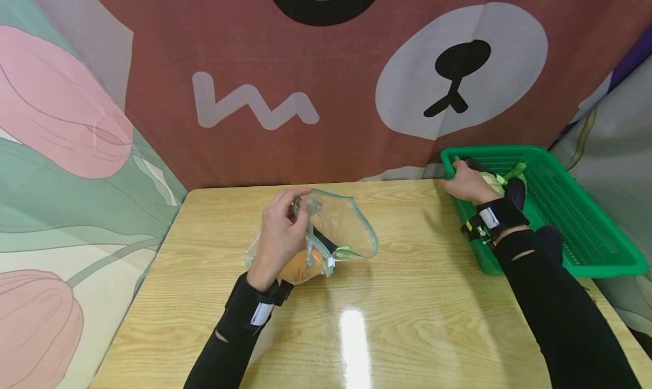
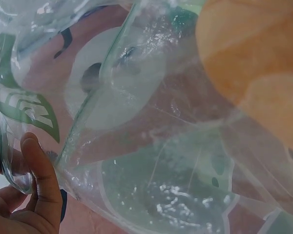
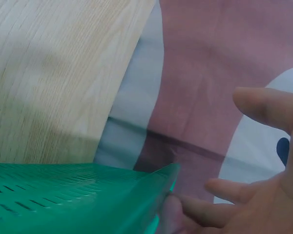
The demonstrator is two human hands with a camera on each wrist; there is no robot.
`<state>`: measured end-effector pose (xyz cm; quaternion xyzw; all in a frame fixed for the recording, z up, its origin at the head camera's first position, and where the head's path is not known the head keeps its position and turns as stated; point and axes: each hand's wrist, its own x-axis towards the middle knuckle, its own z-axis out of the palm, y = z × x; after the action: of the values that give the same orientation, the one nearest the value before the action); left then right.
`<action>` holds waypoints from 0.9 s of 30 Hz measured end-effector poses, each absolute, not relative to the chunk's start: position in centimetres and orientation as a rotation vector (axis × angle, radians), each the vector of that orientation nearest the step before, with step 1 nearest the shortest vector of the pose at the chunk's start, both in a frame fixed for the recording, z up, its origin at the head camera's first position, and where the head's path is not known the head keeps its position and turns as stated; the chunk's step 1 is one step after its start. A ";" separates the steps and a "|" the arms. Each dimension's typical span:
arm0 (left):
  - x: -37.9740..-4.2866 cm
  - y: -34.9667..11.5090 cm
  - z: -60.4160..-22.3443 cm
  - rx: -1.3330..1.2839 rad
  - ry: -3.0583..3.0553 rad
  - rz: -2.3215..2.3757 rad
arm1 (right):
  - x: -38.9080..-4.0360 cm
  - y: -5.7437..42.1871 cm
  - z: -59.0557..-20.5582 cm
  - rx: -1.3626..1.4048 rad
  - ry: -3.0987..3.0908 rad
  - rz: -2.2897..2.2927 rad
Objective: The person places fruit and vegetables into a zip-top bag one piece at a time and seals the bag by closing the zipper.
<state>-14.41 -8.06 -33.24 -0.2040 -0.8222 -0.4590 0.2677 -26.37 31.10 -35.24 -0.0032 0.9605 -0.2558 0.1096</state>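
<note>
The left hand (image 1: 281,225) is pinching a clear zip bag (image 1: 351,222), while the right hand (image 1: 471,184) is holding its fingers spread at a green basket (image 1: 570,208), nearer the eggplant (image 1: 516,193) lying inside, just right of its wrist, pointing lengthwise away.

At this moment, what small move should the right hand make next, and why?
Probably lower the right hand into the green basket and grip the dark, eggplant-like vegetable beside its fingers: the hand is over the rim, thumb apart from fingers, while the left hand holds a clear zip bag whose mouth gapes.
</note>
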 end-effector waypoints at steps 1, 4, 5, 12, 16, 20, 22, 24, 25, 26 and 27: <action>-14.4 -8.1 -33.3 -0.552 -2.215 -1.237 | -26.4 31.1 -35.3 -0.007 2.805 -0.748; -14.4 -8.1 -33.3 -0.552 -2.204 -1.238 | -26.6 31.4 -35.4 -0.036 2.729 -0.738; -14.4 -8.1 -33.3 -0.552 -2.202 -1.238 | -26.6 31.5 -35.4 -0.048 2.694 -0.744; -14.4 -8.2 -33.3 -0.551 -2.205 -1.237 | -26.6 32.4 -35.1 -0.088 2.528 -0.790; -14.4 -8.2 -33.3 -0.551 -2.213 -1.231 | -26.9 33.1 -35.1 -0.073 2.471 -0.800; -14.4 -8.3 -33.2 -0.547 -2.218 -1.239 | -27.1 34.1 -35.1 -0.038 2.393 -0.848; -14.4 -8.3 -33.2 -0.544 -2.217 -1.243 | -27.2 34.6 -35.1 -0.027 2.378 -0.874; -14.4 -8.3 -33.2 -0.542 -2.216 -1.242 | -27.2 35.0 -35.2 -0.029 2.403 -0.850; -14.4 -8.3 -33.2 -0.542 -2.217 -1.241 | -27.3 35.1 -35.4 -0.031 2.413 -0.844; -14.4 -8.3 -33.2 -0.542 -2.218 -1.240 | -27.3 35.3 -35.6 -0.038 2.423 -0.836; -14.3 -8.3 -33.1 -0.541 -2.219 -1.240 | -27.3 35.4 -35.8 -0.051 2.443 -0.814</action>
<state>-14.34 -8.35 -33.14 -0.2006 -0.8226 -0.4596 0.2682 -27.32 35.37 -35.76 -0.0189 0.9108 -0.3035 0.2793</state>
